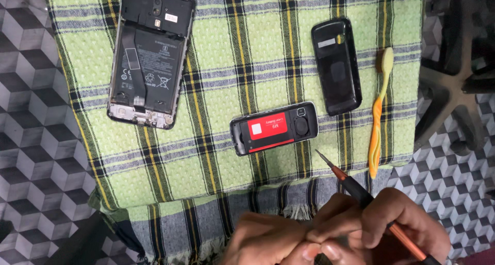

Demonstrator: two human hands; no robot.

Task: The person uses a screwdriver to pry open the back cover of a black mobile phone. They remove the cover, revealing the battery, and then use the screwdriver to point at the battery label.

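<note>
My right hand (399, 226) grips a thin screwdriver (356, 187) with a black and orange shaft, its tip pointing up-left toward a small open phone (273, 128) with a red battery showing. My left hand (265, 242) sits at the bottom edge, fingers curled against the right hand; what it pinches is hidden. The small phone's black back cover (336, 66) lies above right of it. A large smartphone (150, 56) with its back removed and battery exposed lies at the upper left.
Everything rests on a green plaid cloth (232, 63) over a floor of grey cube-pattern tiles (36, 141). An orange and yellow toothbrush (379, 115) lies at the cloth's right edge. A black chair base (456, 84) stands at the right.
</note>
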